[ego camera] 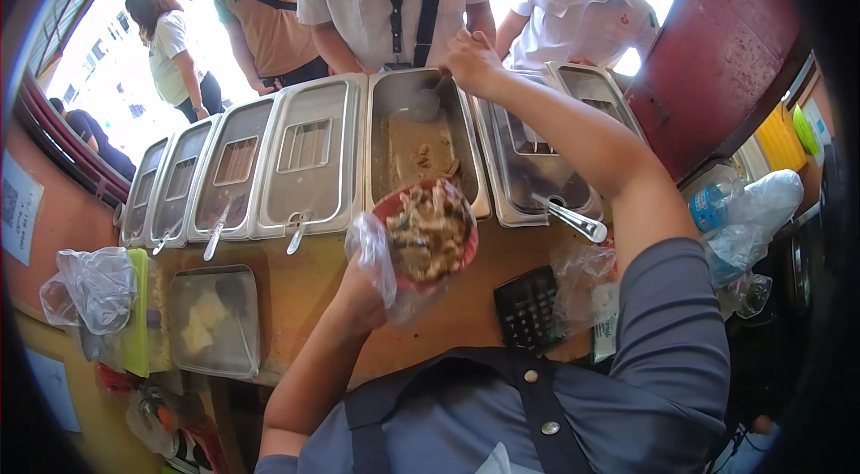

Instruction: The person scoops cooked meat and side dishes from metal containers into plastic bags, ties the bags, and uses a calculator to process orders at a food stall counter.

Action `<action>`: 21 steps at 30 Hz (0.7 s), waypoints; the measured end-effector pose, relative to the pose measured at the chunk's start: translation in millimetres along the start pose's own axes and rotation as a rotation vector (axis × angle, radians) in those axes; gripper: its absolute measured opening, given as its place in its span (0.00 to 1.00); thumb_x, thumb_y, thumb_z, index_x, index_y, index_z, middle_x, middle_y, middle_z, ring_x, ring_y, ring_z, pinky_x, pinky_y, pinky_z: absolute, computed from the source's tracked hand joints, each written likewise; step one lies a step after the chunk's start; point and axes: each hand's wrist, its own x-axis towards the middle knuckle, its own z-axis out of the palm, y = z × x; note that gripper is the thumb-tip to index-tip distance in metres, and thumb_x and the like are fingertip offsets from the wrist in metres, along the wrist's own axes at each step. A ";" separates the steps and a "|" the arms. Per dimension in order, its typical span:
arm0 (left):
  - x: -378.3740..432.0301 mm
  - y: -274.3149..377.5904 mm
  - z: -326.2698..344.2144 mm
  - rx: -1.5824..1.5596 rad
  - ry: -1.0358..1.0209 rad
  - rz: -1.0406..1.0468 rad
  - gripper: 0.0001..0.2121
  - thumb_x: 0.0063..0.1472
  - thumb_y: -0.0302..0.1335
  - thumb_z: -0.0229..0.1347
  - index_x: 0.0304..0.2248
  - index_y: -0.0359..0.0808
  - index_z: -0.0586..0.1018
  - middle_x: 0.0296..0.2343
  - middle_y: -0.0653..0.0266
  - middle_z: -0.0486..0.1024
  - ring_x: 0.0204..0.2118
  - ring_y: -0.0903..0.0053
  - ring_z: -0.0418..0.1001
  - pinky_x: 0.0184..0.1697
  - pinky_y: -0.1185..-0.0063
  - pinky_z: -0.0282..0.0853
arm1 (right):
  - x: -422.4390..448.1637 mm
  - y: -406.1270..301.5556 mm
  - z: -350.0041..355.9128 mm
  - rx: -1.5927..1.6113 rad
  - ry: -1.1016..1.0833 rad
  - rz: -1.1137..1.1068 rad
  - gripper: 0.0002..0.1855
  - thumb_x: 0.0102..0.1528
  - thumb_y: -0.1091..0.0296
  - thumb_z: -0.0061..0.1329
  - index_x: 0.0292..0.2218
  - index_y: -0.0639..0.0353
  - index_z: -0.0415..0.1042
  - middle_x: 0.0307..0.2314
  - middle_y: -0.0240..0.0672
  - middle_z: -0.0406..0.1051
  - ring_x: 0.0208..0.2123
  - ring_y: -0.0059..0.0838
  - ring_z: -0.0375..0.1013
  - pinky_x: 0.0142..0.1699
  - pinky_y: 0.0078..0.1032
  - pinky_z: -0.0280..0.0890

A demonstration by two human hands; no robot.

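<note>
My left hand [363, 289] holds a red bowl [471, 249] filled with chunky food [430, 229] in brown sauce. Clear plastic [373, 242] wraps the bowl's side, between it and my fingers. The bowl overlaps the near end of an uncovered steel food pan [478, 195]. In that pan, thick brown sauce [413, 141] with a few pieces covers the bottom. My right hand [472, 63], at the pan's far right corner, grips the handle of a ladle [424, 104]. The ladle's bowl is over the pan's far end, blurred; whether it touches the sauce I cannot tell.
Lidded food pans [309, 151] flank the uncovered one, some with spoon handles [216, 232] sticking out. On the counter [295, 313] are a lidded container [215, 319], a calculator [527, 309] and plastic bags [584, 269]. Several people [396, 10] stand beyond the pans. A bottle [712, 205] lies right.
</note>
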 end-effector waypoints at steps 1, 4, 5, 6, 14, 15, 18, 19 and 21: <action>-9.8 -4.2 -7.4 -0.005 0.020 -0.052 0.31 0.66 0.48 0.46 0.61 0.39 0.57 0.55 0.55 0.66 0.55 0.61 0.69 0.54 0.63 0.70 | 4.3 -0.3 14.1 -0.035 0.043 -0.022 0.12 0.52 0.67 0.46 0.31 0.41 0.82 0.33 0.31 0.75 0.49 0.33 0.64 0.56 0.32 0.52; -28.8 -15.1 -17.4 0.004 0.094 -0.207 0.34 0.64 0.51 0.47 0.61 0.37 0.57 0.56 0.57 0.65 0.56 0.65 0.68 0.56 0.67 0.68 | 13.5 2.4 41.8 0.379 -0.276 -0.088 0.11 0.49 0.71 0.51 0.32 0.41 0.83 0.31 0.31 0.73 0.47 0.34 0.64 0.54 0.33 0.53; -31.6 -17.7 -15.7 0.048 0.089 -0.164 0.34 0.64 0.51 0.48 0.61 0.36 0.56 0.56 0.57 0.65 0.55 0.65 0.68 0.56 0.67 0.68 | 13.1 3.2 49.5 0.524 -0.431 -0.113 0.11 0.48 0.72 0.53 0.32 0.42 0.83 0.30 0.32 0.72 0.46 0.35 0.64 0.53 0.33 0.53; -35.7 -18.6 -13.4 0.088 0.095 -0.114 0.34 0.64 0.50 0.48 0.61 0.36 0.56 0.55 0.57 0.66 0.55 0.66 0.68 0.56 0.68 0.68 | 9.5 -10.3 48.2 0.473 -0.453 -0.192 0.11 0.48 0.71 0.54 0.32 0.42 0.83 0.30 0.32 0.73 0.46 0.35 0.65 0.53 0.33 0.53; -38.5 -18.4 -12.7 0.160 0.086 -0.056 0.33 0.65 0.48 0.49 0.60 0.35 0.57 0.54 0.56 0.68 0.53 0.65 0.71 0.53 0.69 0.72 | -18.3 -56.3 12.8 0.556 -0.669 -0.275 0.08 0.50 0.67 0.56 0.34 0.45 0.83 0.31 0.33 0.78 0.39 0.31 0.73 0.50 0.32 0.60; -37.6 -17.9 -11.9 0.187 0.090 -0.053 0.33 0.65 0.48 0.49 0.60 0.35 0.57 0.54 0.56 0.67 0.53 0.65 0.71 0.53 0.69 0.72 | -16.2 -52.3 9.4 0.574 -0.686 -0.238 0.09 0.51 0.67 0.56 0.35 0.46 0.83 0.32 0.34 0.78 0.39 0.31 0.73 0.49 0.30 0.62; -34.9 -14.5 -13.6 0.159 0.120 -0.059 0.32 0.65 0.48 0.49 0.60 0.35 0.58 0.54 0.55 0.67 0.53 0.64 0.71 0.51 0.67 0.73 | -4.5 -24.3 -1.4 0.690 -0.656 -0.277 0.10 0.51 0.68 0.55 0.36 0.51 0.82 0.33 0.34 0.79 0.39 0.30 0.74 0.46 0.26 0.66; -33.6 -12.0 -14.8 0.131 0.134 -0.062 0.32 0.65 0.47 0.49 0.60 0.35 0.58 0.54 0.54 0.68 0.53 0.63 0.71 0.51 0.67 0.74 | -3.1 -19.7 -11.8 0.681 -0.628 -0.244 0.10 0.51 0.69 0.55 0.36 0.52 0.82 0.32 0.34 0.79 0.39 0.29 0.74 0.46 0.26 0.66; -23.7 -5.3 -9.0 0.015 0.100 -0.005 0.31 0.66 0.46 0.48 0.60 0.35 0.58 0.53 0.53 0.68 0.52 0.62 0.72 0.50 0.67 0.75 | -0.6 -7.0 -39.6 0.663 -0.572 -0.176 0.10 0.50 0.70 0.55 0.36 0.55 0.82 0.32 0.33 0.79 0.38 0.27 0.75 0.47 0.25 0.66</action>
